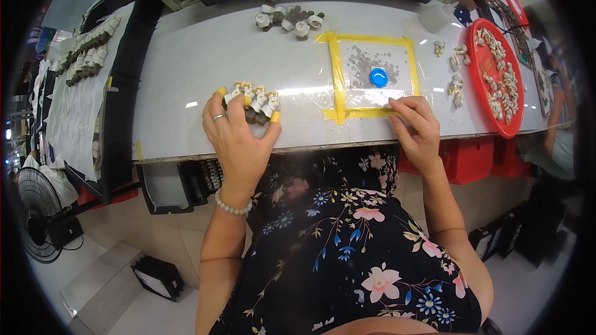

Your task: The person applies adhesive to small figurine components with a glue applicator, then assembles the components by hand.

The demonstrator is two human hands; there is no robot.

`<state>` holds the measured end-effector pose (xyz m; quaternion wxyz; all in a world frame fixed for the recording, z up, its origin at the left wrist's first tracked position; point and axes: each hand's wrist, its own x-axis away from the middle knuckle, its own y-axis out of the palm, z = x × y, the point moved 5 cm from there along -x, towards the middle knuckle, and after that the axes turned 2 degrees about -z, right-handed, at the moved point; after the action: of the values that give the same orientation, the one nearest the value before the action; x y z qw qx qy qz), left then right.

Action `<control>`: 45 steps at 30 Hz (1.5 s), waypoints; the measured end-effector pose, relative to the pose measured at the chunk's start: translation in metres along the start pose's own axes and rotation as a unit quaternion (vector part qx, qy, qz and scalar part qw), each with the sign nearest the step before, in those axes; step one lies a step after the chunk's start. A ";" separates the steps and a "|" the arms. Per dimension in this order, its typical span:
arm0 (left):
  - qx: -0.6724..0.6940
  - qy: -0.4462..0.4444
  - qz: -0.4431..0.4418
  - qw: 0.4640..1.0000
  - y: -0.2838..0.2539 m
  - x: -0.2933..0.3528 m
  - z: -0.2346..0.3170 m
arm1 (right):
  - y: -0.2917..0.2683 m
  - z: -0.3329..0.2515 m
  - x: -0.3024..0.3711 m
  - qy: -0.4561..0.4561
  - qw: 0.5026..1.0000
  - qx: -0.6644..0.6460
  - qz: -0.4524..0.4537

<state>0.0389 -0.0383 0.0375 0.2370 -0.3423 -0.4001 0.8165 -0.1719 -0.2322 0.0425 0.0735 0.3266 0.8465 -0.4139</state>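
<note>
My left hand point(239, 139), with yellow finger covers on its fingertips and a ring, is closed around a tight group of small white-and-brown fittings point(253, 102) standing on the table. Thumb and fingers press on the group from both sides. To the right, my right hand point(422, 133) hovers at the lower edge of a yellow-taped sheet point(366, 98), index finger and thumb pointing left with a gap between the tips. Nothing can be made out between them. Many small grey discs point(366, 65) lie scattered on the sheet, beside a round blue cap point(378, 77).
More white-and-brown fittings point(288, 18) lie at the back of the table. A red tray point(475, 74) of small white parts stands at the right, with loose ones point(456, 84) beside it. A black tray point(127, 56) with rows of fittings is at the left, near a fan point(37, 208).
</note>
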 end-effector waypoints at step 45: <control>0.048 -0.164 -0.084 0.982 -0.255 -0.197 -0.370 | 0.003 -0.002 -0.002 0.032 0.999 0.016 0.015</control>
<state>0.4737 0.1576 0.1537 0.2518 -0.1574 -0.4215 0.8568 -0.1683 -0.2307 0.0425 0.0475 0.3529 0.8368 -0.4159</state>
